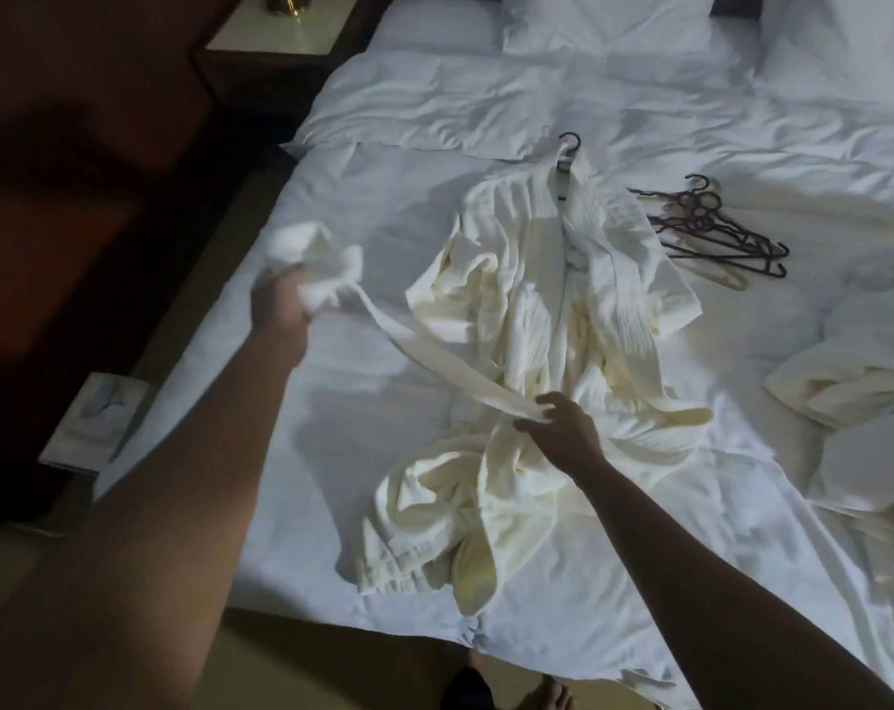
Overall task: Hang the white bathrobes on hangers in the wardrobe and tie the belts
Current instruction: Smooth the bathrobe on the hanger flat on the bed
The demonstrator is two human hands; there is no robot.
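Observation:
A cream-white bathrobe point(547, 320) lies spread on the bed point(383, 207), with a dark hanger point(569, 151) inside its collar and the hook pointing to the pillows. Its belt point(414, 345) stretches taut from the robe's waist out to the left. My left hand point(278, 304) is raised over the bed's left side and grips the bunched end of the belt. My right hand point(562, 427) pinches the belt at the robe's waist. A second bathrobe point(854, 381) lies crumpled at the right edge.
A pile of several dark hangers point(716, 228) lies on the sheet right of the robe. Pillows point(603, 23) sit at the head of the bed. A bedside table point(281, 33) stands at the far left, and a flat tray-like object point(96, 422) lies on the floor.

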